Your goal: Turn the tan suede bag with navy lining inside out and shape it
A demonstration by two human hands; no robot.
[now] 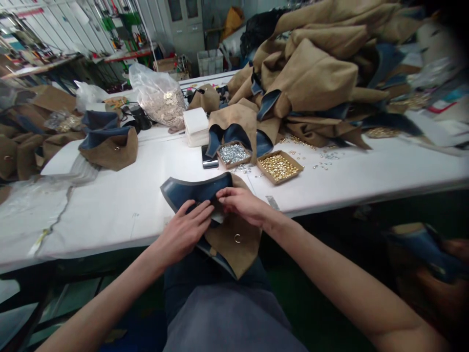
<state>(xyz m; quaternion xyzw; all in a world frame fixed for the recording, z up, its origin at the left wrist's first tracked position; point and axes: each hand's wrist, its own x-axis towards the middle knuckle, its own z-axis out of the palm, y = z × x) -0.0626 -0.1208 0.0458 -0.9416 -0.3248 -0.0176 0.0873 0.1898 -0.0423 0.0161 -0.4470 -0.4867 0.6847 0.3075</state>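
Note:
A bag piece of brown suede-like material with a blue lining [242, 249] rests partly on the table's front edge and partly over my lap. On its brown side is a gold ring [237, 238]. My left hand [190, 222] holds the piece, its fingers lying across the blue lining near the middle. Close beside it, my right hand [242, 203] is closed in a pinch at the lining's edge. Whatever sits between those fingertips is too small to tell. A small pale patch shows between the two hands.
Past the piece lie a tray of silver fittings [234, 154], a tray of gold fittings [279, 167] and a phone [209, 157]. Loose fittings are scattered nearby. Brown bag pieces [311, 73] are heaped behind; another bag [110, 146] stands left. A person's hand [458, 249] shows at right.

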